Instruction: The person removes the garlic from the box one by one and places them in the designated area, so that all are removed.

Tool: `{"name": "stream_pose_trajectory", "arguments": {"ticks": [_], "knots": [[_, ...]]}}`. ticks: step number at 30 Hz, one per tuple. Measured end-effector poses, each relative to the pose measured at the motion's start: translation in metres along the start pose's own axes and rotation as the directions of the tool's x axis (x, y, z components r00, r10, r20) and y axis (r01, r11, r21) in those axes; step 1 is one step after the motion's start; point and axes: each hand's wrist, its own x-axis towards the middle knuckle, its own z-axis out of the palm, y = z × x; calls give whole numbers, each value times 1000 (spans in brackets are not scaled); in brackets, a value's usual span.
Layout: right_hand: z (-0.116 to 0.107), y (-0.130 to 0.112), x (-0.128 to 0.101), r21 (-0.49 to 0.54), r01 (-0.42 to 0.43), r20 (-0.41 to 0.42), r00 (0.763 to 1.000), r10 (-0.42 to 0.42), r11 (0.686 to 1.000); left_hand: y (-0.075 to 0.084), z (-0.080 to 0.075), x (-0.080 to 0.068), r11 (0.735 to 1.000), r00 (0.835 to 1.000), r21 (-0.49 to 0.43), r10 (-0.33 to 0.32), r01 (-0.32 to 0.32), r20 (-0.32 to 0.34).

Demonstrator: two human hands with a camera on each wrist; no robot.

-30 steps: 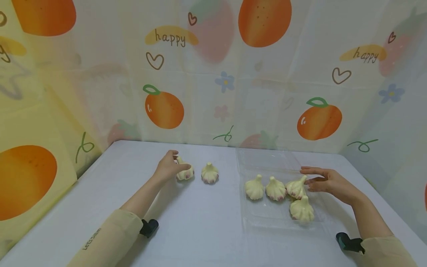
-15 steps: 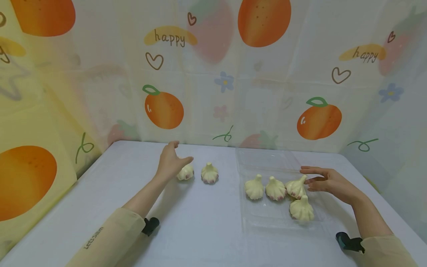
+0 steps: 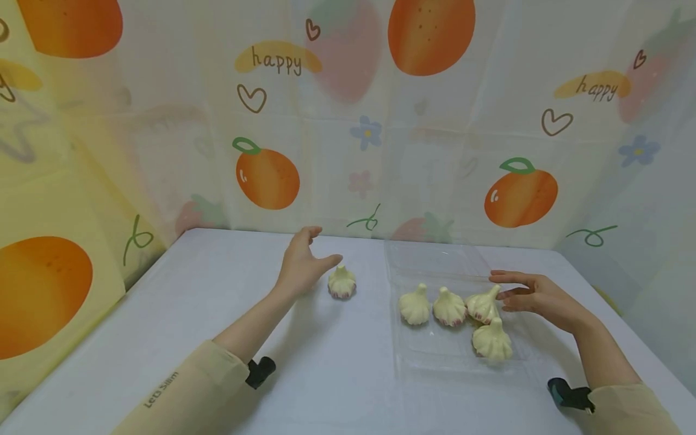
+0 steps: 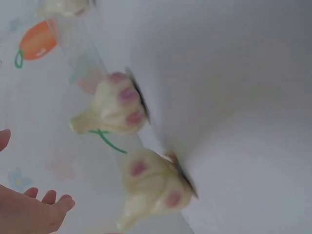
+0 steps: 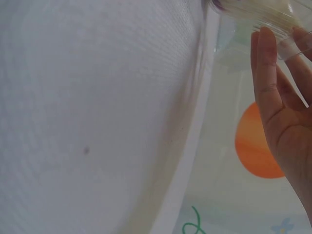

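Two cream garlic bulbs with pink-tinged bases lie on the white table. In the head view only one garlic bulb (image 3: 341, 283) shows; my left hand (image 3: 321, 249) hovers open just left of it and hides the other. In the left wrist view both show, the far bulb (image 4: 112, 105) and the near bulb (image 4: 151, 187), with my fingers (image 4: 44, 209) spread and touching neither. My right hand (image 3: 497, 287) lies open, straight fingers (image 5: 268, 83) against the right side of a clear plastic tray (image 3: 405, 356) that holds several garlic bulbs (image 3: 449, 308).
The tray's clear lid (image 3: 435, 257) lies open behind it toward the back wall. Fruit-print cloth walls (image 3: 266, 178) close in the table at the back and both sides. Bare table surface (image 3: 326, 362) stretches in front of my hands.
My left hand let go of the left bulb, lifted, and moved right toward the second bulb, now covering the first in the head view. My right hand stayed at the tray.
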Motion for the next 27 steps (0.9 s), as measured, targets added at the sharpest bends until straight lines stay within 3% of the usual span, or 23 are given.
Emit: {"name": "stream_pose_trajectory", "arguments": {"ticks": [6,15,27], "knots": [[0,-1,-1,0,3,-4,1000,-3,1000,18,16,-9,998,999,-53,24,-22,43],[0,1,0,-7,9,-2,1000,-9,1000,30,41,-18,993,988,-109,65,-50,138],[0,1,0,-8,15,6,1000,-15,1000,49,69,-35,976,946,-177,170,-124,275]]}}
